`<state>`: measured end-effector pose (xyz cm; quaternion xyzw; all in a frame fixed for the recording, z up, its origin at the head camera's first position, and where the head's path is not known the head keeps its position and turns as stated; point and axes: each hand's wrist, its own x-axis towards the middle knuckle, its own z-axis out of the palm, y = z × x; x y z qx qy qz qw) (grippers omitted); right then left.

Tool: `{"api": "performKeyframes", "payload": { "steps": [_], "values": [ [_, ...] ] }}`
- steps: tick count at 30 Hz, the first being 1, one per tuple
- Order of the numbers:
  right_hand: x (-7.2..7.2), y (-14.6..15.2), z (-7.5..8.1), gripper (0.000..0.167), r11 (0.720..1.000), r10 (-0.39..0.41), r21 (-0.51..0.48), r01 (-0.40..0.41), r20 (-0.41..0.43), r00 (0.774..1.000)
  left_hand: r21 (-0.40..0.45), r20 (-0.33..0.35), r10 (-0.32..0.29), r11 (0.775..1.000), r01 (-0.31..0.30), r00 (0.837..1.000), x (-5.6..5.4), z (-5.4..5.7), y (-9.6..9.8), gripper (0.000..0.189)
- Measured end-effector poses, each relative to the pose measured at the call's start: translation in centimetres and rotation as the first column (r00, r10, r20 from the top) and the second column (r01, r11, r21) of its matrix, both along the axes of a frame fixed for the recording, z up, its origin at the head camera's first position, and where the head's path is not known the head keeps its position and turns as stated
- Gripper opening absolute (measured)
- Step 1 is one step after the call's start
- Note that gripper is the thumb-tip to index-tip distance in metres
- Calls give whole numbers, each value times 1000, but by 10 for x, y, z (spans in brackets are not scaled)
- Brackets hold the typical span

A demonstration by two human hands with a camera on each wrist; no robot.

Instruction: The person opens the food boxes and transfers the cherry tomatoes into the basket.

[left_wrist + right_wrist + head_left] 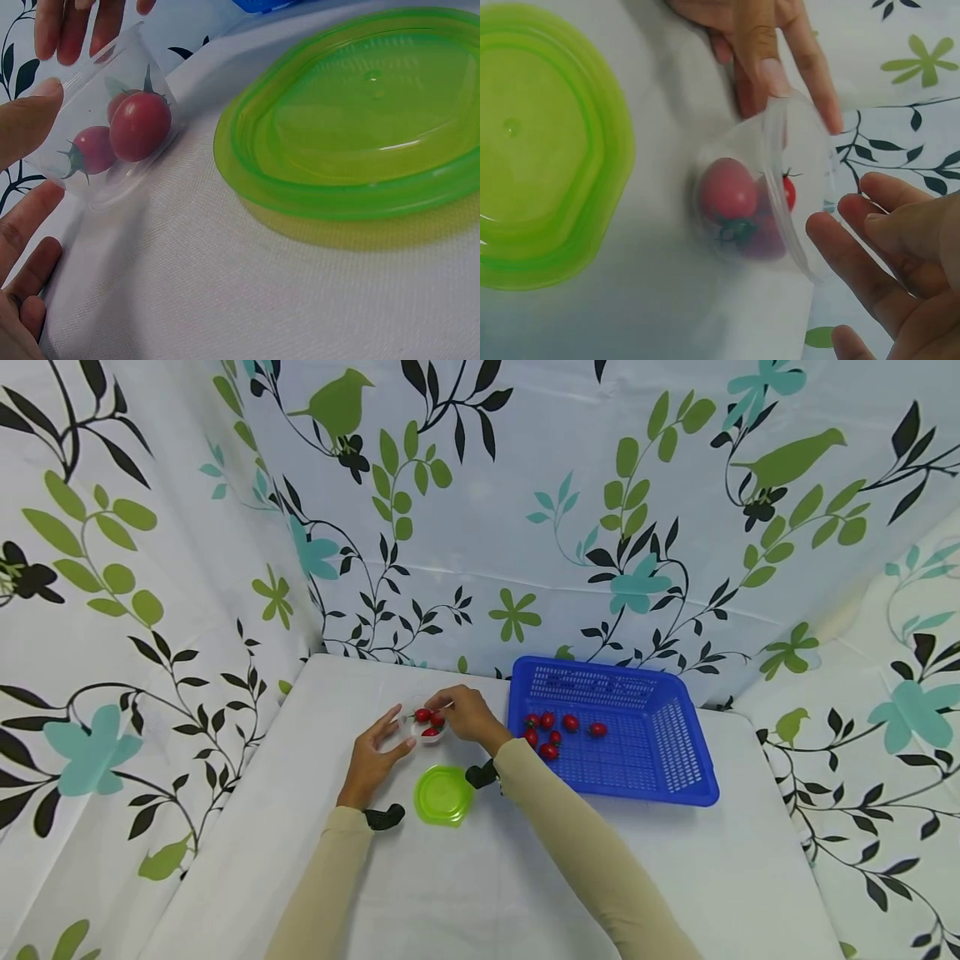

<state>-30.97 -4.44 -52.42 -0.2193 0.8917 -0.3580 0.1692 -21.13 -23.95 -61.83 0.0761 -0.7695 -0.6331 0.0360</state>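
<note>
My left hand [371, 758] holds a small clear plastic cup [808, 251] between thumb and fingers, its thumb at the rim. Several cherry tomatoes [140, 126] with green stems lie inside the cup, which stands on the white tabletop. My right hand [467, 717] is over the cup's far right side. In the right wrist view its fingers [866, 262] are loosely bent beside the opening, with nothing between them. A green plastic lid [443, 795] lies on the cloth nearer to me, between the two wrists.
To the right stands a blue plastic basket [637, 774] with several cherry tomatoes [571, 723] grouped in its left part. A patterned curtain [480, 527] hangs behind and along the sides of the white-covered table [675, 877].
</note>
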Motion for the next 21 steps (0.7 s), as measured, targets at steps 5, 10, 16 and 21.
{"api": "performKeyframes", "payload": {
  "steps": [5,10,16,21],
  "values": [
    [3,-12,-6,31,987,27,159,-21,-31,999,34,-12,-4,999,5,1000,-2,-3,-1,75],
    [5,-22,-11,31,954,107,291,-75,-98,989,76,-5,-24,997,24,1000,0,3,0,77],
    [7,-28,-11,31,977,50,207,-44,-21,999,70,1,-55,996,55,998,8,29,3,77],
    [8,-32,-11,33,974,45,225,-39,-17,999,70,-7,-53,996,53,999,11,38,4,76]
  ]
}}
